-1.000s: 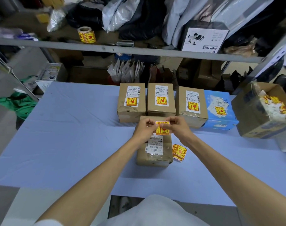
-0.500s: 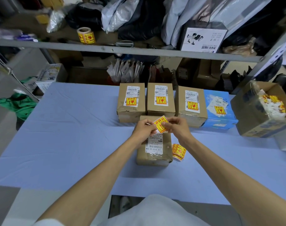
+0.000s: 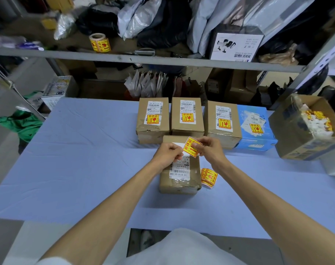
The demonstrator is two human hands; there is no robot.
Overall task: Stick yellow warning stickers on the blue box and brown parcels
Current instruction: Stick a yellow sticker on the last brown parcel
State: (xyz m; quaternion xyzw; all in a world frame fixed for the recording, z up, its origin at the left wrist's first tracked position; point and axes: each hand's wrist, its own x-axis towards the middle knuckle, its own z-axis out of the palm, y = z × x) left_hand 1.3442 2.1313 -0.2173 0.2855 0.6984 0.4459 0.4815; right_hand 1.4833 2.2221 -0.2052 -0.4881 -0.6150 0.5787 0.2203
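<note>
One yellow warning sticker (image 3: 190,149) sits between my two hands in the head view, tilted onto a corner above the far end of the nearest brown parcel (image 3: 180,180). My right hand (image 3: 210,150) pinches its right edge between thumb and forefinger. My left hand (image 3: 167,153) is curled at its left edge, pinching the white backing paper (image 3: 177,144) (I cannot tell whether the sticker is fully free of it). The sticker is square, yellow with a red border and red characters and marks.

The parcel below lies lengthwise on the blue table (image 3: 77,159), a white shipping label on top. Just right of it lies a small pile of stickers (image 3: 208,176) of the same kind. Beyond my hands three brown parcels (image 3: 187,129) and the blue box (image 3: 255,138) stand side by side, each already bearing a yellow sticker.
</note>
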